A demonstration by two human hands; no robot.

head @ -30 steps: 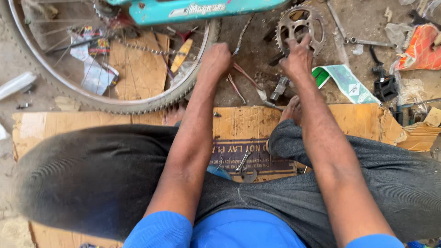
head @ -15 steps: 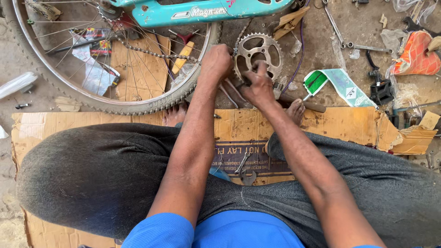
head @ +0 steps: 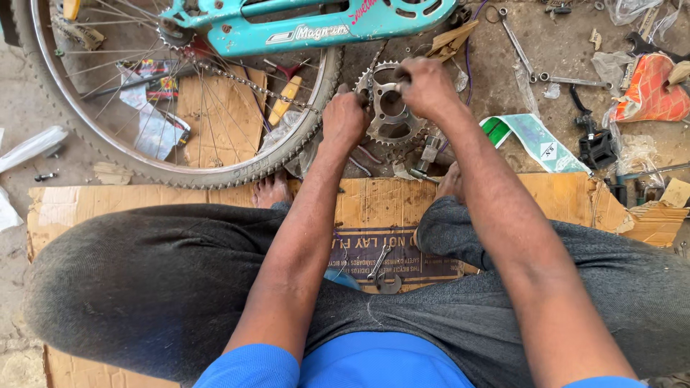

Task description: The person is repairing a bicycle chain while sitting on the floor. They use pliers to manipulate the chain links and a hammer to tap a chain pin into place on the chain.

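A person sits cross-legged on a flattened sheet of cardboard (head: 568,197) on the ground, seen from above, both bare arms reaching forward toward twelve o'clock.

The right hand (head: 425,86) is curled closed over the upper right edge of a toothed metal chainring (head: 388,108), gripping it near the teeth. The chainring stands roughly upright, just past the person's feet, at about twelve o'clock from the body. The left hand (head: 345,118) is clenched into a fist right at the chainring's nine o'clock side, touching or nearly touching its rim; what it grips, if anything, is hidden by the fingers.

At ten o'clock from the hands lies a bicycle wheel (head: 237,169) with a knobbly tyre and thin spokes. A chain (head: 251,85) runs across the spokes toward the hands. Above the wheel, at eleven to twelve o'clock, stretches a turquoise bicycle frame (head: 316,25).

At two o'clock from the hands, long spanners (head: 517,43) lie on the dirty concrete floor. A green and white strip of packaging (head: 532,140) lies at three o'clock, and a black pedal (head: 595,149) sits just beyond it. An orange mesh bag (head: 650,93) rests near the right edge.

Between the person's knees, at six o'clock from the hands, a small spanner (head: 381,266) lies on the cardboard.
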